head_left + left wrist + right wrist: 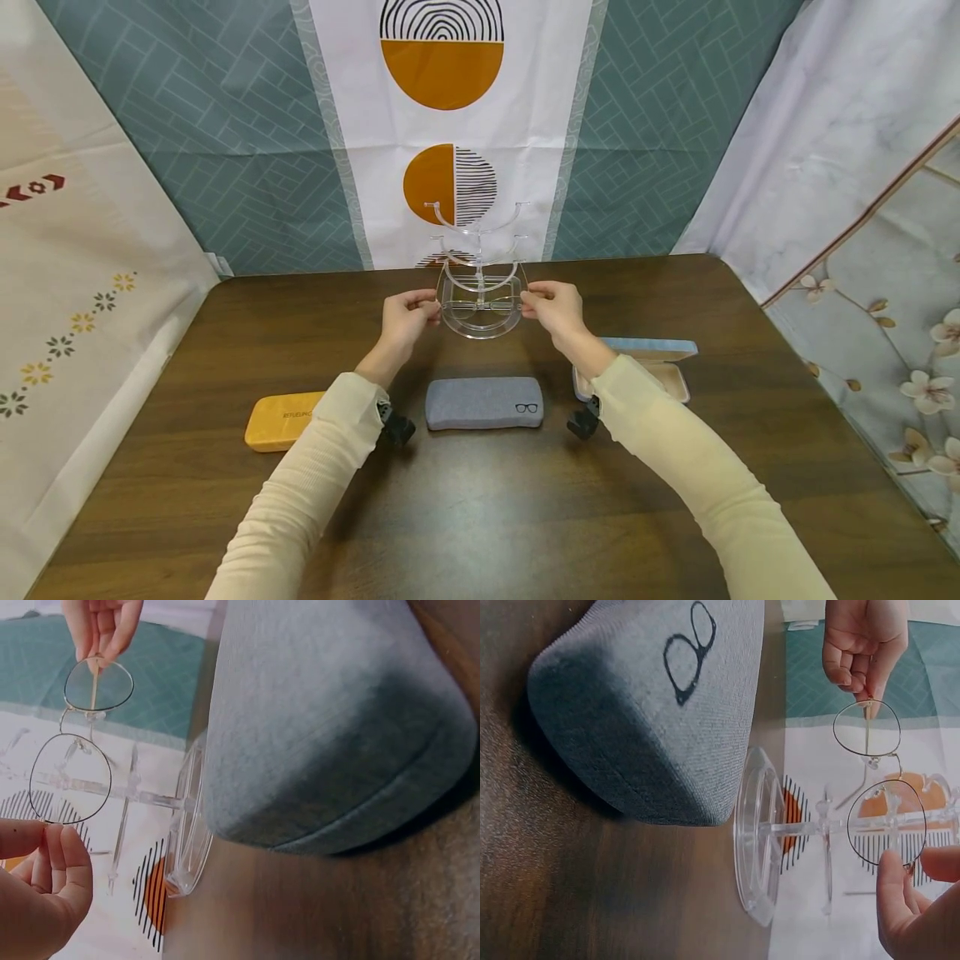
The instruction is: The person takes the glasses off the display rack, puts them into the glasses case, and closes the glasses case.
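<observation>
Both hands hold a pair of thin wire-rimmed eyeglasses (pixel 887 822) level between them, one at each side of the frame. My left hand (pixel 407 317) pinches the left side near the hinge, thumb against the fingers. On the other side, my right hand (pixel 553 310) pinches the right edge the same way. Right behind the glasses rises a clear plastic display stand (pixel 481 331) with a rounded base and several curved tiers. In the head view the eyeglasses overlap the stand's lower part, their temples pointing back past it.
A grey-blue glasses case (pixel 484 403) lies closed before the stand. To the left is a yellow case (pixel 279 422), partly hidden by the left sleeve. An open light-blue case (pixel 675 377) sits to the right, partly behind the right forearm. Patterned cloth (pixel 247 150) hangs behind the table.
</observation>
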Motion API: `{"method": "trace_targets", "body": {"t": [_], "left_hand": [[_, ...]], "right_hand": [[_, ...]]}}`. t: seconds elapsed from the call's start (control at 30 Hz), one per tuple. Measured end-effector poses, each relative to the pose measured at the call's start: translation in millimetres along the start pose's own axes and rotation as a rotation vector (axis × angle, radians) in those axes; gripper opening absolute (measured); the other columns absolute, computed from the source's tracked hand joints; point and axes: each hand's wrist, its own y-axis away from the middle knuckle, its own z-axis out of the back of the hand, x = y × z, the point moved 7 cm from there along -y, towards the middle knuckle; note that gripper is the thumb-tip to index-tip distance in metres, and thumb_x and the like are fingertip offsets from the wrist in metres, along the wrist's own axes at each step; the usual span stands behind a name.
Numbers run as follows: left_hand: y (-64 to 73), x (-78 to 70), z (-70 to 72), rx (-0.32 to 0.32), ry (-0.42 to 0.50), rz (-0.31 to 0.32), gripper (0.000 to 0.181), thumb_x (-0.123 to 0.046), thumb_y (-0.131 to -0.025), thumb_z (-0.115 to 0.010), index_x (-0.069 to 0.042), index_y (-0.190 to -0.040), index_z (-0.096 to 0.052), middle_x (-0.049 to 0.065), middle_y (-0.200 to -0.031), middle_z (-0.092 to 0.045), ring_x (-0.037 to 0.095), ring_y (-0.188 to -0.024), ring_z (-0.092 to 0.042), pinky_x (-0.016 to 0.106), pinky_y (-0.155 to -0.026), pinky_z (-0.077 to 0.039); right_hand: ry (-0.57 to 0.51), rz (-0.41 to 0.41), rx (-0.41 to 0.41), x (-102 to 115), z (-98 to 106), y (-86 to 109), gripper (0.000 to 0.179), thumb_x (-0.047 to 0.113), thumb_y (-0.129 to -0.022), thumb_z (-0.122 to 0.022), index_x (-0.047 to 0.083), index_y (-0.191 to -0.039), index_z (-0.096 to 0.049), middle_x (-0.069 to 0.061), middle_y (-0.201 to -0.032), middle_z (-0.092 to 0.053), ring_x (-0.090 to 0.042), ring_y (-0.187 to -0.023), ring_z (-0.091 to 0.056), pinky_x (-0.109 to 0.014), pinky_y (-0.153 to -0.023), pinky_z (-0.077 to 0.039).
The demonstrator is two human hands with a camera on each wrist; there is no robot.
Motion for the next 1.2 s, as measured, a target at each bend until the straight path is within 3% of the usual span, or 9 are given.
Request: {"method": "trace_targets", "body": {"t": [0.3, 0.53, 0.9, 1.2], "left_hand": [[11.1, -2.7, 1.5, -0.002, 0.001, -0.008, 0.028, 0.01, -0.083, -0.057, 0.015, -0.11, -0.057, 0.005, -0.071, -0.059, 0.008, -0.054, -0.055, 0.018, -0.054, -0.049], [19.1, -5.8, 2.4, 0.021, 0.009, -0.032, 0.028, 0.011, -0.082, -0.057, 0.017, -0.109, -0.056, 0.002, -0.068, -0.059, 0.008, -0.055, -0.056, 0.018, -0.055, -0.05], [33.3, -8.9, 5.6, 0.054, -0.016, -0.06, 0.027, 0.01, -0.083, -0.057, 0.015, -0.109, -0.057, -0.001, -0.066, -0.059, 0.008, -0.055, -0.057, 0.019, -0.057, -0.05], [45.8, -13.0, 6.5, 0.06, -0.016, -0.081, 0.027, 0.011, -0.082, -0.057, 0.016, -0.109, -0.057, -0.001, -0.066, -0.059, 0.01, -0.058, -0.059, 0.02, -0.058, -0.051]], "right_hand": [[-0.02, -0.004, 0.034, -1.4, 2.4, 9.7, 0.031, 0.002, -0.087, -0.059, -0.01, -0.116, -0.055, -0.011, -0.086, -0.058, -0.008, -0.063, -0.059, -0.022, -0.067, -0.052], [-0.046, -0.008, 0.059, -4.5, 4.3, 18.2, 0.029, 0.001, -0.088, -0.057, -0.009, -0.115, -0.056, -0.019, -0.094, -0.058, -0.01, -0.066, -0.061, -0.022, -0.068, -0.052], [-0.098, 0.015, 0.074, -2.4, 6.5, 31.2, 0.029, -0.003, -0.087, -0.056, -0.012, -0.115, -0.054, -0.017, -0.088, -0.058, -0.01, -0.063, -0.061, -0.023, -0.066, -0.052], [-0.106, 0.031, 0.098, 0.0, 9.0, 40.4, 0.029, -0.003, -0.088, -0.055, -0.011, -0.115, -0.055, -0.024, -0.094, -0.058, -0.013, -0.066, -0.062, -0.026, -0.069, -0.053]]}}
